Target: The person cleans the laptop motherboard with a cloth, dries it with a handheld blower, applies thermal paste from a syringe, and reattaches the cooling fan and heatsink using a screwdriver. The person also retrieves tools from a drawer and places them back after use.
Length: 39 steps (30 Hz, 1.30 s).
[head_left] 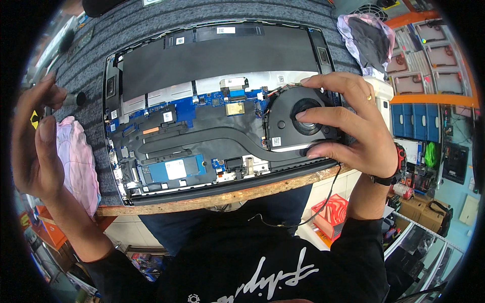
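An opened laptop lies in front of me with its inner parts exposed. My right hand spans the black cooling fan at the laptop's right side. Its index finger is at the fan's top edge, the thumb is at the lower edge, and another finger rests on the round hub. A dark heat pipe curves left from the fan. Off the laptop's left side, my left hand is raised with bent fingers; a thin dark thing shows between thumb and fingers, too unclear to name.
Pinkish cloths lie left and far right of the laptop, on a grey ribbed mat. A dark cylinder stands by my left hand. A thin black cable hangs over the wooden bench edge. Blue drawers stand right.
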Each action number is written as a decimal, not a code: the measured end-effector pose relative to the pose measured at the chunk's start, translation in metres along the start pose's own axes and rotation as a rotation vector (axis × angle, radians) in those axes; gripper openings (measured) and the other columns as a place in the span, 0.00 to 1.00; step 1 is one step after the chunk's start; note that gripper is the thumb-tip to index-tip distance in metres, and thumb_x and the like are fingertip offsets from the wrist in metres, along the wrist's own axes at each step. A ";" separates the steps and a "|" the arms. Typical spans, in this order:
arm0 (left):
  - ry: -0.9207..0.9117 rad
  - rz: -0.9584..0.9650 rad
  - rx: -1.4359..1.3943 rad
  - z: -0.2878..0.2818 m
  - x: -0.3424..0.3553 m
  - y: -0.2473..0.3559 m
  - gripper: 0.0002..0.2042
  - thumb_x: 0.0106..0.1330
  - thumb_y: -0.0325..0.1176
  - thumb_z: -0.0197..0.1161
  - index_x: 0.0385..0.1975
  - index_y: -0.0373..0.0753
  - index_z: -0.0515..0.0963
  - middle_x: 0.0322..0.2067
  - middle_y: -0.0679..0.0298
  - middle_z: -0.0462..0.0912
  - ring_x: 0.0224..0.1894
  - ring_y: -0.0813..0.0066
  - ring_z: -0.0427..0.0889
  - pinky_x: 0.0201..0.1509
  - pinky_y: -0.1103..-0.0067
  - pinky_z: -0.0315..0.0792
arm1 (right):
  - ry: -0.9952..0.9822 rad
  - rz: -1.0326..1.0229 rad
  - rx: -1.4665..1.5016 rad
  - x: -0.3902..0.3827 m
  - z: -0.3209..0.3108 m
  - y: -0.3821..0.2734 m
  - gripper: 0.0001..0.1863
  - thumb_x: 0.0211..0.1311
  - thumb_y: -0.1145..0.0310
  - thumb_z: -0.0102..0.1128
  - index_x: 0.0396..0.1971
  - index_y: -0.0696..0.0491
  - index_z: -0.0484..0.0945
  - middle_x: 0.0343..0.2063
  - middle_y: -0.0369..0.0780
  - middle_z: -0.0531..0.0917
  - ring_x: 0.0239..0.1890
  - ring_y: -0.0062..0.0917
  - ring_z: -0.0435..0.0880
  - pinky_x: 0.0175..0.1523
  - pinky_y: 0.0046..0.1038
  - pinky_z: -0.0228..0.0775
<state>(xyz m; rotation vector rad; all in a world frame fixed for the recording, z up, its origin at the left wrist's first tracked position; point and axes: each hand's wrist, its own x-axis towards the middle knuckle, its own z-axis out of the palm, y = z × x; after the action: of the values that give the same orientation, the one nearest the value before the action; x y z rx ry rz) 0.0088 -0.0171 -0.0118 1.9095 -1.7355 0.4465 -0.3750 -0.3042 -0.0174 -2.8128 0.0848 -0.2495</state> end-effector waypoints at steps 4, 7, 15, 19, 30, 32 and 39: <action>-0.013 0.003 0.132 -0.004 0.000 0.002 0.23 0.78 0.45 0.54 0.59 0.30 0.80 0.42 0.53 0.86 0.47 0.63 0.85 0.56 0.70 0.75 | -0.007 -0.004 0.013 0.000 0.000 0.000 0.28 0.44 0.51 0.78 0.46 0.49 0.87 0.59 0.47 0.80 0.59 0.43 0.76 0.64 0.42 0.62; -0.049 0.019 0.061 -0.004 0.000 -0.001 0.23 0.77 0.44 0.54 0.59 0.30 0.80 0.43 0.53 0.85 0.47 0.64 0.84 0.57 0.69 0.74 | -0.003 -0.003 0.034 -0.001 -0.001 0.000 0.28 0.44 0.52 0.79 0.47 0.49 0.87 0.59 0.47 0.80 0.59 0.44 0.76 0.64 0.42 0.62; -0.100 0.185 -0.284 0.013 0.027 0.037 0.16 0.71 0.28 0.61 0.54 0.26 0.80 0.46 0.47 0.84 0.45 0.62 0.84 0.50 0.71 0.77 | 0.040 -0.026 0.121 -0.004 0.005 0.006 0.25 0.49 0.60 0.77 0.50 0.48 0.85 0.59 0.45 0.79 0.60 0.43 0.75 0.65 0.41 0.62; -0.190 0.268 -0.301 0.035 0.069 0.090 0.15 0.61 0.24 0.68 0.47 0.27 0.83 0.41 0.50 0.86 0.40 0.63 0.84 0.45 0.74 0.77 | 0.044 -0.023 0.105 -0.009 0.004 0.006 0.20 0.58 0.68 0.71 0.52 0.50 0.83 0.58 0.46 0.79 0.60 0.43 0.76 0.65 0.41 0.62; -0.516 0.206 -0.390 0.101 0.111 0.149 0.11 0.63 0.32 0.68 0.42 0.35 0.83 0.38 0.56 0.77 0.44 0.55 0.79 0.50 0.65 0.73 | 0.177 0.006 0.214 -0.003 0.005 0.003 0.20 0.65 0.84 0.52 0.55 0.57 0.79 0.59 0.50 0.75 0.55 0.38 0.81 0.61 0.35 0.71; -0.556 0.200 -0.402 0.099 0.115 0.149 0.10 0.63 0.32 0.68 0.41 0.35 0.83 0.38 0.56 0.77 0.45 0.55 0.79 0.51 0.65 0.73 | 0.190 0.015 0.234 -0.004 0.006 0.004 0.20 0.65 0.85 0.51 0.56 0.57 0.79 0.59 0.51 0.74 0.56 0.38 0.81 0.62 0.35 0.71; -0.486 0.305 -0.321 0.102 0.120 0.142 0.09 0.62 0.29 0.68 0.39 0.35 0.81 0.37 0.57 0.77 0.43 0.57 0.79 0.50 0.66 0.74 | 0.209 0.003 0.232 -0.006 0.006 0.007 0.22 0.64 0.86 0.49 0.56 0.58 0.79 0.59 0.51 0.74 0.55 0.38 0.81 0.62 0.34 0.70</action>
<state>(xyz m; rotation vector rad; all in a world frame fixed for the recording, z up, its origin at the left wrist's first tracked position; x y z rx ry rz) -0.1264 -0.1807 -0.0050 1.6105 -2.2602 -0.2097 -0.3804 -0.3083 -0.0267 -2.5486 0.0998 -0.5172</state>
